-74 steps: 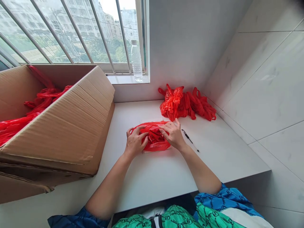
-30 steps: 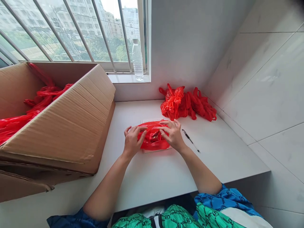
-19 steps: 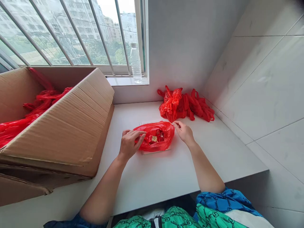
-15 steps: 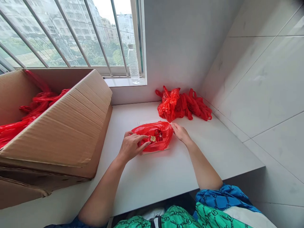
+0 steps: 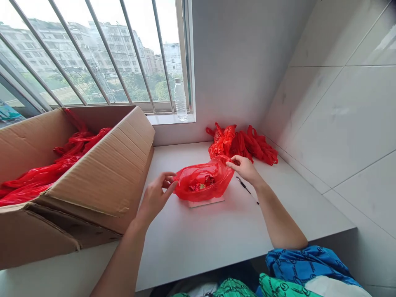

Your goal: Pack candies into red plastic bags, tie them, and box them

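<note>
A red plastic bag point(image 5: 201, 171) is spread between my two hands, its mouth open toward me. Small red packets with gold marks point(image 5: 202, 184) lie inside it. My left hand point(image 5: 157, 194) pinches the bag's left edge between thumb and fingers. On the right, my right hand point(image 5: 243, 167) grips the upper right edge. Beneath the bag, a flat pale pad point(image 5: 206, 202) shows its front edge on the white table point(image 5: 198, 235).
A large cardboard box point(image 5: 99, 169) holding red bags point(image 5: 64, 165) stands at the left. More knotted red bags point(image 5: 241, 142) lie at the back by the wall. A pen point(image 5: 247, 189) rests near my right wrist. A clear bottle point(image 5: 180, 101) stands on the windowsill.
My left hand has moved from the packets out to the bag's left edge and closed on it. My right hand has lifted its side, widening the bag. The pen has come into view.
</note>
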Demonstrator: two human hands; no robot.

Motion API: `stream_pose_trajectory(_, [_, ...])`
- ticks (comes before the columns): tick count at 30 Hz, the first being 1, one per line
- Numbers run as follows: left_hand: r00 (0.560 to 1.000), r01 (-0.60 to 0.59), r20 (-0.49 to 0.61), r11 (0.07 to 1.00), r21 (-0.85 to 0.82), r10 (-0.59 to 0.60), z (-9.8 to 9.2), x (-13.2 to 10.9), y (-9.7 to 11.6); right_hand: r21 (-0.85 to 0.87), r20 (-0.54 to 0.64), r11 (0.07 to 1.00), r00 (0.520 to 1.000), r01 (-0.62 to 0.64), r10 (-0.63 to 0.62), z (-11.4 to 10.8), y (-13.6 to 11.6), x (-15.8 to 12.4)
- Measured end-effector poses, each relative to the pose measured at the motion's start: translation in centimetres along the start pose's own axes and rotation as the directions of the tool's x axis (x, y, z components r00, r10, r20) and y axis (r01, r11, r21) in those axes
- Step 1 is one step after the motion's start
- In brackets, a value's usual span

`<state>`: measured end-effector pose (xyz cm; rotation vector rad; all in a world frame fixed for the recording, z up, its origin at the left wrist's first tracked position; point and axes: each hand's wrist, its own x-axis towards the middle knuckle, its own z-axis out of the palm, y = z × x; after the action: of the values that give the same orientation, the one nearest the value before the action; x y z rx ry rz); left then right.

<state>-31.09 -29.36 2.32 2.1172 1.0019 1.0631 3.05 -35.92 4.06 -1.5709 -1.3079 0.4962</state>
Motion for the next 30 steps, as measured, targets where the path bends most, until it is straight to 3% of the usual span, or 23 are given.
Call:
stream_pose_trajectory(3, [0.959,-0.069,-0.281,0.936,-0.346,-0.033,-1.4,1.2,1.9,0.258,-0.070,0.956,0.989,0.141,-0.127,-0.8,-3.2,0.9])
stream_pose_trajectory(6, [0.858,-0.253,-0.510,0.812,-0.526,-0.063,-2.2,3.0,4.2,0.510,-0.237,0.810,0.952,0.290,-0.191,-0.5,-6.1,1.4])
stream_pose_trajectory(9, [0.777,-0.366,-0.618,0.714,-0.597,-0.118,-2.7,4.6,6.0,0.655,-0.331,0.672,0.931,0.345,-0.156,0.3,-7.6,1.4])
stream_pose_trajectory(13, [0.751,-0.406,-0.647,0.679,-0.612,-0.134,-2.9,5.8,6.9,0.802,-0.289,0.510,0.949,0.311,-0.125,1.0,-7.9,1.3])
stream_pose_trajectory(16, [0.762,-0.422,-0.641,0.682,-0.598,-0.091,-2.6,6.2,7.1,0.840,-0.257,0.448,0.952,0.306,-0.167,1.3,-8.1,1.3])
stream_pose_trajectory(18, [0.780,-0.424,-0.623,0.679,-0.600,-0.063,-2.1,6.4,7.4,0.822,-0.231,0.473,0.945,0.317,-0.232,1.5,-8.5,0.8])
stream_pose_trajectory(21, [0.845,-0.389,-0.534,0.664,-0.639,-0.020,-1.2,6.2,8.6,0.721,-0.086,0.623,0.932,0.302,-0.352,2.3,-9.5,-0.4])
stream_pose_trajectory(25, [0.947,-0.297,-0.296,0.695,-0.655,0.126,0.3,5.2,11.0,0.433,0.090,0.822,0.890,0.369,-0.447,4.2,-10.4,-2.2])
stream_pose_trajectory(27, [0.957,-0.289,-0.208,0.758,-0.585,0.204,0.9,4.8,11.8,0.324,0.089,0.843,0.873,0.430,-0.479,5.3,-10.5,-2.4])
stream_pose_trajectory(30, [0.936,-0.342,-0.241,0.831,-0.439,0.258,2.0,4.5,11.6,0.353,0.033,0.835,0.886,0.422,-0.462,6.1,-10.1,-2.1])
